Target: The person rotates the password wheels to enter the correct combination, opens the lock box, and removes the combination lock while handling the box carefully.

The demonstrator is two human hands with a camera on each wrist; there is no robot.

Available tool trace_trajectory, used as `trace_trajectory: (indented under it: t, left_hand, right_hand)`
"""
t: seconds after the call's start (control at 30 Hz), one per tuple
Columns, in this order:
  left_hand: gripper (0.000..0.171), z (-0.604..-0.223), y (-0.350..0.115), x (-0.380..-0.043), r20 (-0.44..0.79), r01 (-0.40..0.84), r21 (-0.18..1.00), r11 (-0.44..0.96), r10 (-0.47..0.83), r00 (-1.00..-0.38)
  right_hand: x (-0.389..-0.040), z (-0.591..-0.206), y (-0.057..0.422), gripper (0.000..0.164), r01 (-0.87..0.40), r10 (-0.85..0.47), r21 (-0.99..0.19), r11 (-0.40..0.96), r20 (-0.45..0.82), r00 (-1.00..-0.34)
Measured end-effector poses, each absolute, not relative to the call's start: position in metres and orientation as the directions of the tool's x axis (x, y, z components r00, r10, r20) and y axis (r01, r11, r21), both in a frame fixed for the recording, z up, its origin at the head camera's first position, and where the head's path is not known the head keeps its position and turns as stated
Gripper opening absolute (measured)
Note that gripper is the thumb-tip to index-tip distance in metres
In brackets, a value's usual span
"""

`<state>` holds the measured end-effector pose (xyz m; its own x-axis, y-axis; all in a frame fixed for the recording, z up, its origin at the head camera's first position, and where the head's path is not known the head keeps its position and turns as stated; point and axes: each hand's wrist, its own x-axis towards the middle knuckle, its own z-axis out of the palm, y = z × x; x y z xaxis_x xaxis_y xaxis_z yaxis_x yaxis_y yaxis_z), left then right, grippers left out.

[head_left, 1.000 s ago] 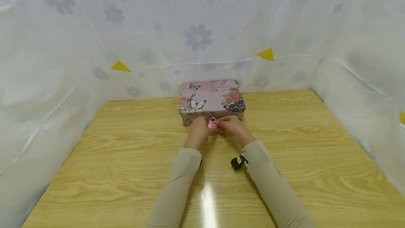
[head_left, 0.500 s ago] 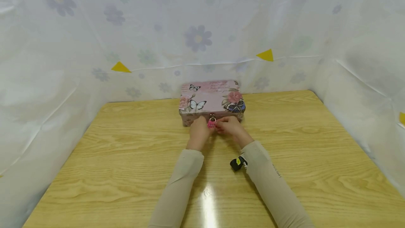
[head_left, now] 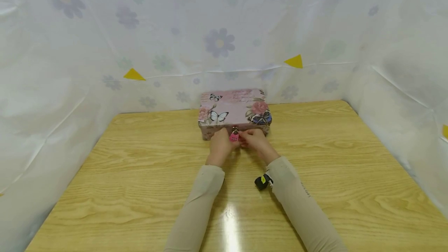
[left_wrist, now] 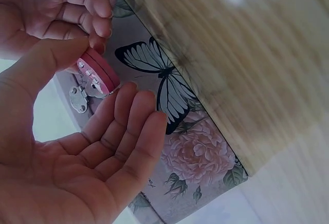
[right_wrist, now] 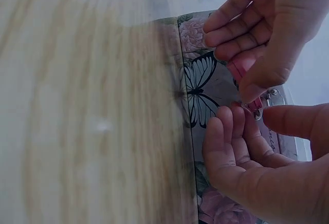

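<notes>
A pink combination padlock (head_left: 234,137) hangs by its shackle from the metal clasp (left_wrist: 78,99) of a pink butterfly-and-rose box (head_left: 234,106). My left hand (head_left: 219,147) pinches the lock body from the left, thumb on one edge and fingertips on the other; the row of dials shows in the left wrist view on the padlock (left_wrist: 97,71). From the right, my right hand (head_left: 257,142) has its thumb and index finger closed at the lock's side by the shackle. In the right wrist view, the left thumb covers much of the padlock (right_wrist: 239,66).
The box stands at the back of a wood-grain table (head_left: 147,189), close to a white flowered curtain (head_left: 168,18). Yellow triangles (head_left: 134,74) mark the curtain. A black wrist device (head_left: 262,182) sits under the right sleeve (head_left: 301,197).
The padlock has tipped, so its dial face shows less squarely to the head view. My left hand has shifted slightly right; the right hand has barely moved.
</notes>
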<state>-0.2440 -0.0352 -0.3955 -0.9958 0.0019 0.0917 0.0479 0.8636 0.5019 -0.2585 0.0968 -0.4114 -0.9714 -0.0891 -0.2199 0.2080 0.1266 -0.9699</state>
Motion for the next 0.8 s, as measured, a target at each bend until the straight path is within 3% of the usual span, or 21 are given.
trace_trajectory:
  t: [0.8]
  left_hand:
    - [0.032,-0.3977,-0.0404,-0.2473,0.108,0.098,0.540,0.836,0.047,-0.993]
  right_hand:
    - [-0.2597,-0.4192,0.0900,0.024,0.133,-0.031,-0.985,0.107,-0.137,-0.990]
